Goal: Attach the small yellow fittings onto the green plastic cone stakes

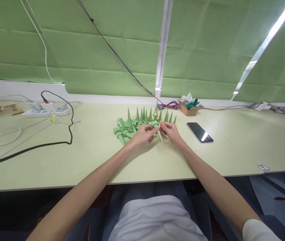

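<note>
A green plastic watering spike [160, 136] is held above the table, its pointed end tilted down towards me. My left hand [144, 134] grips it near its wider top between thumb and fingers. My right hand [172, 132] is pinched closed right beside the top of that spike; what its fingertips hold is too small to make out. Behind both hands stand several green spikes [150, 114] with their points up. To the left lies a pile of loose green spikes [120, 137], partly hidden by my left hand. Small yellow pieces [155, 114] show among them.
A black phone [199, 132] lies right of my hands. Behind it stands a small cardboard box [190, 109] with clear plastic and green material, beside a coiled red-and-blue cable [169, 105]. A power strip [46, 111] and a black cable [70, 129] occupy the left side.
</note>
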